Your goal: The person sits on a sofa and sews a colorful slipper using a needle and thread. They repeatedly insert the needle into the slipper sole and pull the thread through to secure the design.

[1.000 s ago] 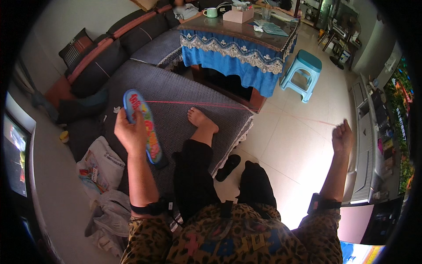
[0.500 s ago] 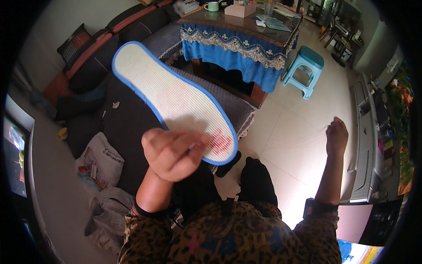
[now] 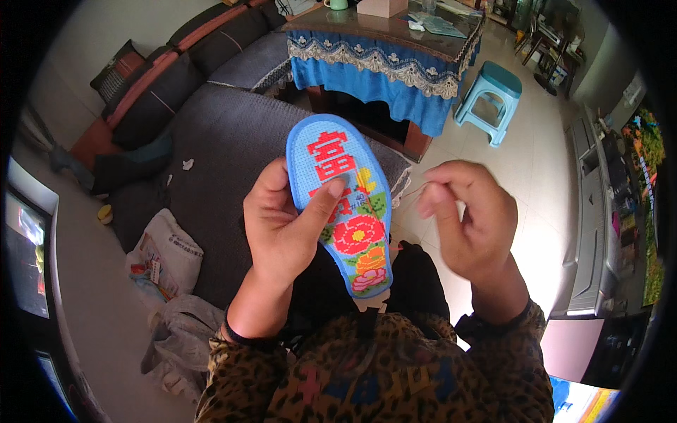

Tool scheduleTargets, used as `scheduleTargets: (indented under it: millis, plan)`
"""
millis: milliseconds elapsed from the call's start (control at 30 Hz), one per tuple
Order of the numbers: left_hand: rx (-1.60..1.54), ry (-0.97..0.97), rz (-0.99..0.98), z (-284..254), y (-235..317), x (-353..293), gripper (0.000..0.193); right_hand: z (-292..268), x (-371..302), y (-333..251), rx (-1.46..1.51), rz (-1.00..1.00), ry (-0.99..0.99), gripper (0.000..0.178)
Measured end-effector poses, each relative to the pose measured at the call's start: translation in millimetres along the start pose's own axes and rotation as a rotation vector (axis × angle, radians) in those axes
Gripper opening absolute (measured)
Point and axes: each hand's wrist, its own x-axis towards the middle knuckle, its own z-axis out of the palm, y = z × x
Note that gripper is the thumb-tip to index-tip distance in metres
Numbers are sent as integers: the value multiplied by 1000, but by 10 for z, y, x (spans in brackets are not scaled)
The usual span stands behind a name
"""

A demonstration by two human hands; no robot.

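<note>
An insole (image 3: pixel 358 236) is held up in front of me, its printed side facing me: light blue mesh with a blue rim, red characters and bright flowers. My left hand (image 3: pixel 282 225) grips it by the left edge, thumb lying across the front and the other fingers behind, hidden. Just off the insole's right edge, my right hand (image 3: pixel 479 218) is pinched, thumb against forefinger. A fine strand (image 3: pixel 415 193) shows at those fingertips; it looks like thread, and whether a needle is there too I cannot make out.
A dark grey sofa (image 3: pixel 218 127) lies on the left, holding a white bag (image 3: pixel 173 247) and crumpled grey clothing (image 3: pixel 187 331). Ahead stands a table with a blue lace-trimmed cloth (image 3: pixel 374 77). A blue plastic stool (image 3: pixel 490 102) stands right of it; a grey cabinet (image 3: pixel 589 211) lines the right side.
The insole has turned from its whitish, red-stitched back to its printed front and now points toward me. My right hand has come in from far right to beside it.
</note>
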Motion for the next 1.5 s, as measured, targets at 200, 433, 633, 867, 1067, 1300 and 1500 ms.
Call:
scheduleTargets:
  millis: [200,433,633,867,1067,1300,1500]
  plan:
    - [-84,-85,-73,55,63,-40,20,152,140,-207,-188,-261,4,18]
    - [-80,-95,-51,57,87,-90,20,153,132,-207,-271,-293,-16,19]
    - [-71,-100,-37,47,99,-100,22,134,139,-234,-272,-274,-31,19]
    - [-87,-95,-27,54,94,-108,24,123,135,-234,-267,-262,-41,19]
    - [-96,-102,-25,82,105,-98,23,112,115,-225,-294,-267,-44,19]
    - [202,-69,139,112,49,-121,18,120,96,-158,-278,-298,-57,24]
    - [689,-157,420,63,-37,-138,18,196,87,-36,-290,-189,-137,26]
